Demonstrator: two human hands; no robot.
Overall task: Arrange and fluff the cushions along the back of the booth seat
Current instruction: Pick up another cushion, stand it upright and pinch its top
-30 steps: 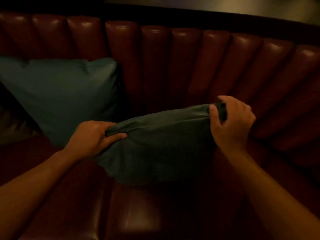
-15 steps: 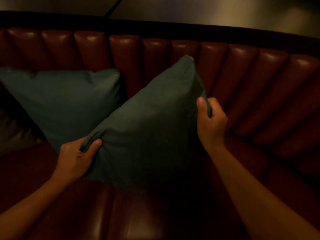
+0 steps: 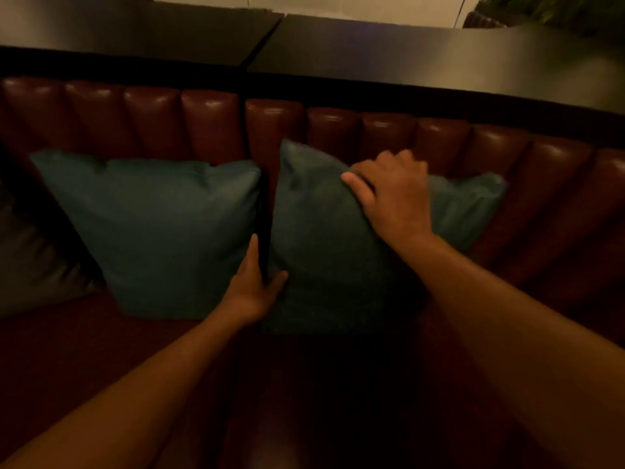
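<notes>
At centre frame we see the right teal cushion [image 3: 324, 238] upright against the red booth back [image 3: 209, 123]. The right hand [image 3: 395, 198] grips its top edge, fingers curled over; the left hand [image 3: 253, 286] pinches its lower left edge. The left teal cushion [image 3: 159, 228] stands just beside.

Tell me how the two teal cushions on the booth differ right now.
The left cushion stands free, touched by no hand I can see; the right cushion is held, left hand at its lower left edge, right hand over its top. The left cushion's top runs level; the right cushion's left corner peaks higher. Both are teal, leaning on the red backrest.
</notes>
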